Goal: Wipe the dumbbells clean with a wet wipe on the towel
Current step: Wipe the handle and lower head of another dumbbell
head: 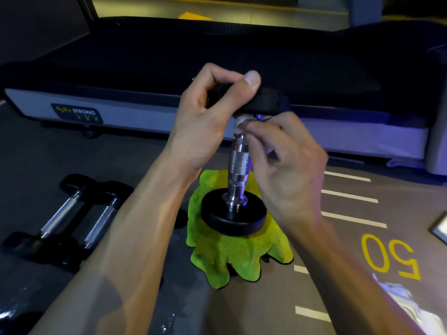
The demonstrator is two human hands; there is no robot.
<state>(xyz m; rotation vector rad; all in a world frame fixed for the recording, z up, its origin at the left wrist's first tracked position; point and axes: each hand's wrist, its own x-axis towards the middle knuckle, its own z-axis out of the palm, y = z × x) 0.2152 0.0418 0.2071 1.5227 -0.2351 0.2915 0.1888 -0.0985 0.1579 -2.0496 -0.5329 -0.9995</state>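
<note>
On towel [232, 257], dumbbell [238, 165] (upright): left hand [205, 112] grips, right hand [287, 163] wipes.

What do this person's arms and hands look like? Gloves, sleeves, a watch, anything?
Both arms are bare from the bottom edge of the picture up to the wrists, with no sleeves in view. The left hand and right hand wear no gloves. No watch, ring or bracelet shows. The fingernails are short and unpainted.

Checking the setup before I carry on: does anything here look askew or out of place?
The green towel lies bunched and rumpled, not spread flat, and the dumbbell stands on end on it, steadied by the left hand on its top plate while the right hand pinches the wet wipe on the handle. It might tip if released.
</note>
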